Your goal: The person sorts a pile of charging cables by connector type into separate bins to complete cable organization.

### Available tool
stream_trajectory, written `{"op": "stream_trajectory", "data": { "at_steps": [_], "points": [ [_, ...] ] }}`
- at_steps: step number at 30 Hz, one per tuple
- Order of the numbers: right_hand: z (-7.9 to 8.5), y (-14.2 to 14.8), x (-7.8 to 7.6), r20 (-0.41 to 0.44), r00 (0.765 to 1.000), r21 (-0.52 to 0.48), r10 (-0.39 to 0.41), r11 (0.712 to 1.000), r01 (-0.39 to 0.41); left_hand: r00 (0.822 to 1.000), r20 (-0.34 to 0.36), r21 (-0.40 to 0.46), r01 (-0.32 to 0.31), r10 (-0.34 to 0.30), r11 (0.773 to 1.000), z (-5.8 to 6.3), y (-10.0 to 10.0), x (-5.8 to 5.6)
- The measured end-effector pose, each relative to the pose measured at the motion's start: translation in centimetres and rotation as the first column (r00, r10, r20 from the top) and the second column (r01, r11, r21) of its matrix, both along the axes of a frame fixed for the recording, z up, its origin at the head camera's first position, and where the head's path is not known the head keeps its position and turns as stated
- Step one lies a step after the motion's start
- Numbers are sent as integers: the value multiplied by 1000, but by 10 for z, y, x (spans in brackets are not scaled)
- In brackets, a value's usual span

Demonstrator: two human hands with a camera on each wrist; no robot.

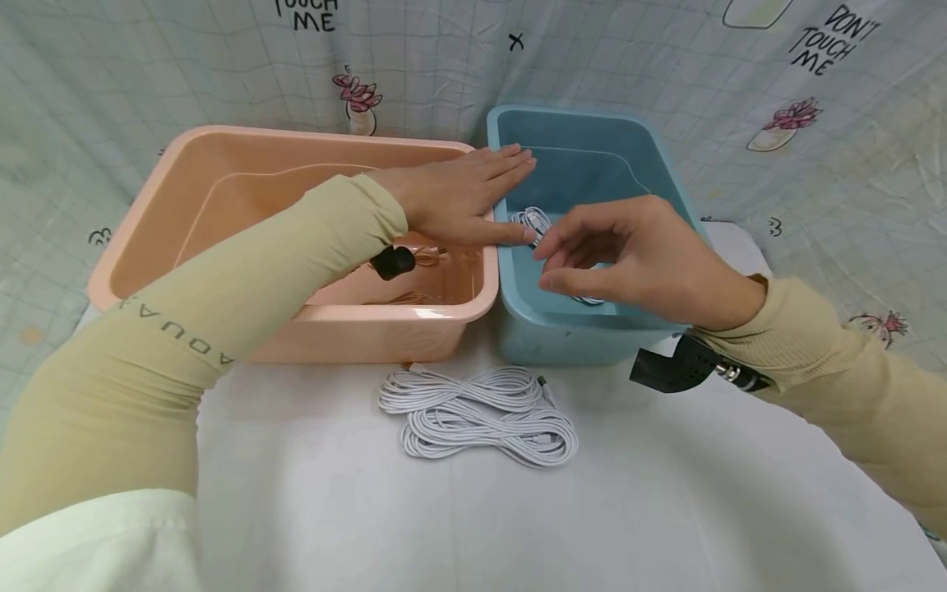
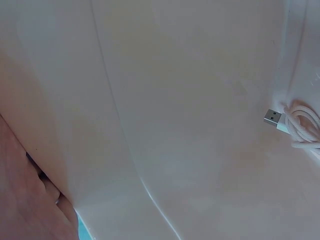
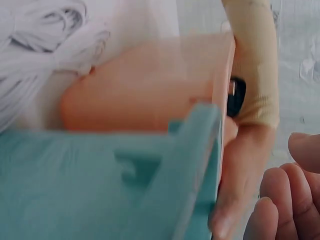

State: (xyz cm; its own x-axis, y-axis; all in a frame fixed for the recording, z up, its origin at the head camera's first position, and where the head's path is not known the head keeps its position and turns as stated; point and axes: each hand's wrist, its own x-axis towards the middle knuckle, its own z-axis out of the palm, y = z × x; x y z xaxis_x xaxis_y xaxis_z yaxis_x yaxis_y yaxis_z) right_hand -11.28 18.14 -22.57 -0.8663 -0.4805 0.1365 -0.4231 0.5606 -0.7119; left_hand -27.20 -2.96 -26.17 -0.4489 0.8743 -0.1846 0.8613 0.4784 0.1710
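Note:
My left hand [image 1: 466, 196] rests with fingers stretched out across the touching rims of a peach bin [image 1: 355, 339] and a blue bin [image 1: 570, 347]. Over the blue bin, my right hand [image 1: 651, 259] hovers with loosely bent fingers and nothing between thumb and fingertips. A coiled white cable [image 1: 530, 219] lies inside that bin, partly covered by the right hand. The peach bin holds thin coiled cables [image 1: 427, 256] near its right end. In the left wrist view, a coiled cable [image 2: 304, 125] there shows a USB plug [image 2: 272, 117].
Bundled white cables [image 1: 481, 418] lie on the white tabletop [image 1: 473, 526] in front of the bins. Behind the bins hangs a patterned cloth [image 1: 429, 57]. A dark wrist mount [image 1: 676, 366] sits under the right wrist.

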Motion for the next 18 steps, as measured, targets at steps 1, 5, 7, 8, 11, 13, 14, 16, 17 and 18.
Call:
{"op": "stream_trajectory", "data": {
  "at_steps": [1, 5, 7, 8, 11, 13, 14, 16, 17, 18],
  "points": [
    [-1, -1, 2, 0, 1000, -4, 17, 1000, -17, 1000, -1, 0, 2, -2, 1000, 0, 0, 0],
    [-5, -8, 11, 2, 997, -22, 74, 997, -73, 1000, 1, 8, 12, -12, 1000, -1, -1, -1],
    [-8, -11, 16, 6, 995, -34, 104, 994, -103, 1000, 3, 13, 15, -15, 1000, -1, -1, -1],
    [-9, -12, 18, 6, 993, -37, 119, 992, -118, 1000, 6, 13, 15, -15, 1000, -1, -1, -1],
    [-13, -18, 25, 25, 985, -55, 171, 984, -169, 1000, 9, 12, 16, -16, 1000, 0, -1, -1],
    [-16, -22, 29, 37, 978, -62, 206, 977, -203, 1000, 11, 12, 16, -16, 1000, 0, -1, -1],
    [-18, -24, 31, 45, 974, -66, 221, 974, -218, 1000, 11, 14, 16, -17, 1000, 0, -1, -1],
    [-21, -26, 34, 61, 968, -75, 244, 968, -240, 1000, 9, 16, 16, -16, 1000, 0, -1, -1],
    [-24, -27, 35, 62, 965, -81, 256, 965, -251, 1000, 9, 18, 16, -16, 1000, 0, -1, -1],
    [-27, -28, 36, 66, 962, -81, 265, 962, -259, 1000, 10, 19, 17, -17, 1000, 0, -1, -1]
  ]
}}
